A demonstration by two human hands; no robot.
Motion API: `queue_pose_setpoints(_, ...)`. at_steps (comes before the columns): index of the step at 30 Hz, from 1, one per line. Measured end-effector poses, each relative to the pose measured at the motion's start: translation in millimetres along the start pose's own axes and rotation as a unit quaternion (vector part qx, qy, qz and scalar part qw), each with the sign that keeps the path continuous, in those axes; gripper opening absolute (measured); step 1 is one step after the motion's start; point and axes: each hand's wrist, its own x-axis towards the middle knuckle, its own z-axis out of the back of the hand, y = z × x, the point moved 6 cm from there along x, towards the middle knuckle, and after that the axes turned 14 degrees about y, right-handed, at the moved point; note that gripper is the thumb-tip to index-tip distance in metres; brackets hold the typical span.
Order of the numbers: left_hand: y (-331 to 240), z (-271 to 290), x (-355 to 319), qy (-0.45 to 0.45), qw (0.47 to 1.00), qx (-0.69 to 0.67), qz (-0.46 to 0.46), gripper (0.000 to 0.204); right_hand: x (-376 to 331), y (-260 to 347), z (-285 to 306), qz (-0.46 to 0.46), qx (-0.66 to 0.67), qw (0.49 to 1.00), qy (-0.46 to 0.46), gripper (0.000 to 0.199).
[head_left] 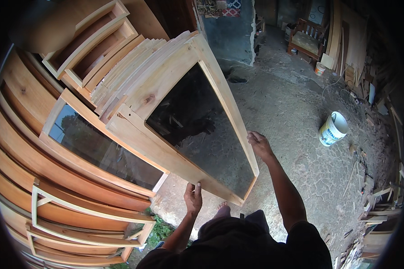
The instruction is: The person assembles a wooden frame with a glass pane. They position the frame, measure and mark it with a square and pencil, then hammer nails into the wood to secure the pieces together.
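Workshop, seen from above. Grey concrete floor [292, 103] spreads to the R. Along the L, curved wood panels [31, 112] lean in a row, prob. on edge to save floor space & keep faces reachable. The glazed panel [211, 143], a tapering pale-wood frame w/ dark glass, stands tilted in front of the person, btwn both hands; its upper part is up against the stack of pale frames [130, 67], which likely takes some of the wt. Whether its low end bears on the floor: can't tell. Smaller glazed frame [107, 143] leans just L of it. Bucket [333, 129] stands well apart, R, prob. out of the way.

R hand [259, 145]: arm reaching fwd, elbow bent, fingers curled in on the panel's R edge, seemingly pinching it. L hand [193, 198]: forearm low, thumb & finger pointing up at the near edge, touching or nearly so; grip unclear, remaining fingers partly hidden. Hands on 2 different edges, prob. to steady the panel vs. twist or slip.
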Motion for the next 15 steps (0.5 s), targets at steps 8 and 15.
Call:
queue_pose_setpoints(8,5,-29,-10,-0.18,0.982,0.059,0.005,0.035,117,83,49,0.097,-0.054,0.989,0.098,0.064)
queue_pose_setpoints(15,13,-36,-10,-0.261,0.961,0.08,0.051,0.04,166,108,20,0.141,-0.094,0.972,0.163,0.108)
